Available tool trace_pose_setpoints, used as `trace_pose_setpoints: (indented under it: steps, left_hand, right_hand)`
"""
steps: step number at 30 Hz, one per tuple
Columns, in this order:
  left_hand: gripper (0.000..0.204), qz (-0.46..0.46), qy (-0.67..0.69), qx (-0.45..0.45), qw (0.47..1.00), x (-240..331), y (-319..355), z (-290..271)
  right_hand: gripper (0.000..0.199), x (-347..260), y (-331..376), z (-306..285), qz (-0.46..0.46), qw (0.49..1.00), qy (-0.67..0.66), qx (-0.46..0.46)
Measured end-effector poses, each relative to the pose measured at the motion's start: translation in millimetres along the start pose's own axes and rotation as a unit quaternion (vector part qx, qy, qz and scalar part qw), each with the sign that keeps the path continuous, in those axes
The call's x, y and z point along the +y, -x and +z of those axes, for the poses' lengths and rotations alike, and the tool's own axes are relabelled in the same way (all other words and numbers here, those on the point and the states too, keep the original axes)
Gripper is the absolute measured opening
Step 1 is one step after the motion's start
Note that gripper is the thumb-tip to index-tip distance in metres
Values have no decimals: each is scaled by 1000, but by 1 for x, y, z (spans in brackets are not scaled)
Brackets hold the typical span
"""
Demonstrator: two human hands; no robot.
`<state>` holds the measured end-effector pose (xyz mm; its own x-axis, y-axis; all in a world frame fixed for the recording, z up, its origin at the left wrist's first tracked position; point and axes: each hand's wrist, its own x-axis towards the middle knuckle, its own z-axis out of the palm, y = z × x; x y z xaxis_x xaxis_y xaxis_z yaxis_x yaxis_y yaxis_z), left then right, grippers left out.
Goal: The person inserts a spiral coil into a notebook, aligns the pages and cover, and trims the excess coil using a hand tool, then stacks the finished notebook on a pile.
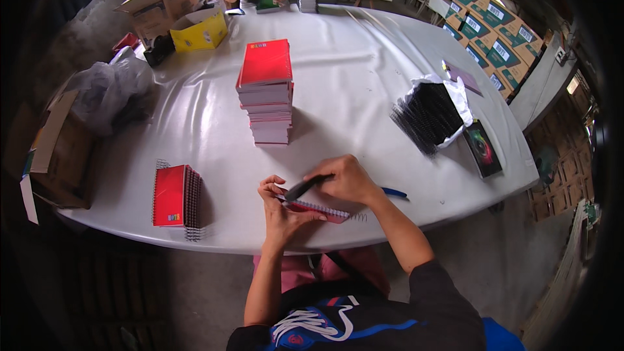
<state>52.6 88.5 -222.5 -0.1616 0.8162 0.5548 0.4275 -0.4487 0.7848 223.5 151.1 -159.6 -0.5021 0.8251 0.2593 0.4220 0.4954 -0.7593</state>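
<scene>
1. Our left hand (278,203) comes up from the lower edge with the forearm nearly vertical, the wrist bent so the palm presses down on a red-covered notebook with a white wire spiral binding (316,210); its fingers are curled and pinch the notebook's left end.
2. Our right hand (348,179) reaches in from the right, forearm slanting up-left, knuckles up, closed around a black-handled plier-like tool (304,188) whose tip points towards the left fingers.
3. The notebook lies flat at the near table edge, directly under both hands, its spiral trailing out to the right.
4. Just right of the right wrist we see a blue handle (392,192) on the white table (351,65).
5. Left of the grip stands a row of bound red notebooks (175,196); beyond it rises a stack of red-topped notebooks (266,91); far right lie black wire spirals (426,117).
</scene>
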Motion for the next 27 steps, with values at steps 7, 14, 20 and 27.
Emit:
trace_pose_setpoints:
  steps: [7,14,20,27]
  left_hand:
    - [97,-12,31,-11,999,-5,0,6]
    - [29,-191,366,5,911,12,5,1]
    - [22,-240,341,129,900,33,-2,-10]
    - [20,-192,278,144,930,19,2,15]
  right_hand:
    - [31,-5,-1,3,-40,999,-26,-27]
    - [55,74,18,-48,116,936,313,109]
    - [80,3,80,-45,305,902,299,70]
    - [44,26,152,3,165,911,342,163]
